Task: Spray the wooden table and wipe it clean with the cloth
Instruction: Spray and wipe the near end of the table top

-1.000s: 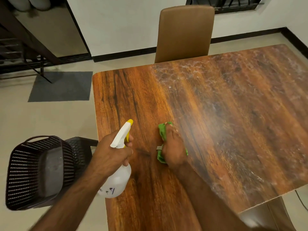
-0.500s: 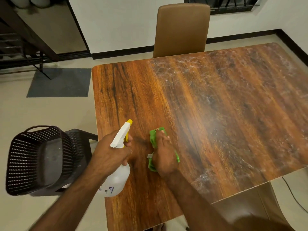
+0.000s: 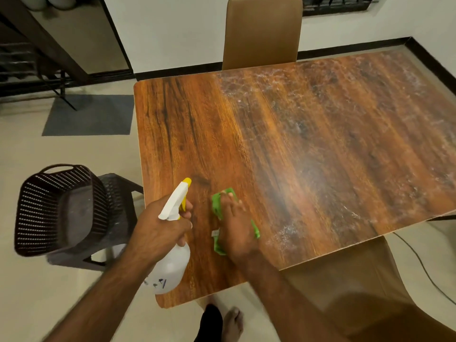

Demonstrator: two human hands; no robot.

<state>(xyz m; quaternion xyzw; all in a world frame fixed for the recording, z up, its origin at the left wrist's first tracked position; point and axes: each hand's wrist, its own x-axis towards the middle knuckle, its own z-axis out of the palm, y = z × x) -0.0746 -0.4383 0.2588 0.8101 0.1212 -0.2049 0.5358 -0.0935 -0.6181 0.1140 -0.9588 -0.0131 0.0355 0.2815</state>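
The wooden table (image 3: 283, 134) fills the middle and right of the view; its left strip looks dark and clean, while whitish smears cover the centre and right. My left hand (image 3: 162, 228) grips a white spray bottle (image 3: 170, 270) with a yellow-tipped nozzle, held above the table's near left edge. My right hand (image 3: 237, 228) presses flat on a green cloth (image 3: 217, 203) lying on the table just right of the bottle. Most of the cloth is hidden under the hand.
A tan chair (image 3: 262, 33) stands at the far side, and another tan seat (image 3: 345, 280) sits below the near edge. A dark perforated basket (image 3: 59, 208) rests on a plastic stool at the left. A grey mat (image 3: 91, 114) lies on the floor.
My right hand and the cloth have slid left and slightly towards me over the table. The left hand keeps the bottle in about the same place.
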